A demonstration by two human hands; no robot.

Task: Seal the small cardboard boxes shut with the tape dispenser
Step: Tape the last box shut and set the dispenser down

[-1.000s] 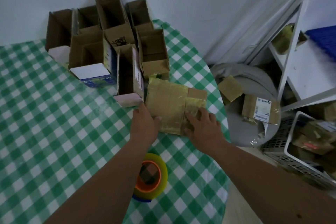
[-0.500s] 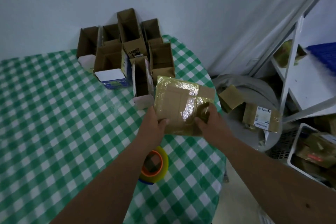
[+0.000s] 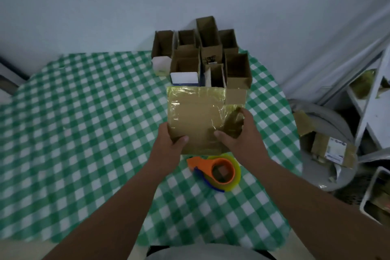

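A flat cardboard box (image 3: 198, 114) wrapped in yellowish clear tape is held up above the table with its broad face toward me. My left hand (image 3: 168, 143) grips its lower left corner, thumb on the front. My right hand (image 3: 240, 133) grips the lower right side, fingers curled around a crumpled bit of tape at the edge. The orange tape dispenser (image 3: 217, 170) with a yellow tape roll lies on the table just below the box, between my wrists.
Several open cardboard boxes (image 3: 206, 57) stand clustered at the table's far edge by the wall. The table (image 3: 84, 122) has a green checked cloth. To the right are a grey bin with taped boxes (image 3: 329, 150), a white shelf (image 3: 371, 99) and a basket (image 3: 375, 200).
Both hands lifted the taped box off the table and turned it upright toward me. My view swung left, so the dispenser now shows fully below the box.
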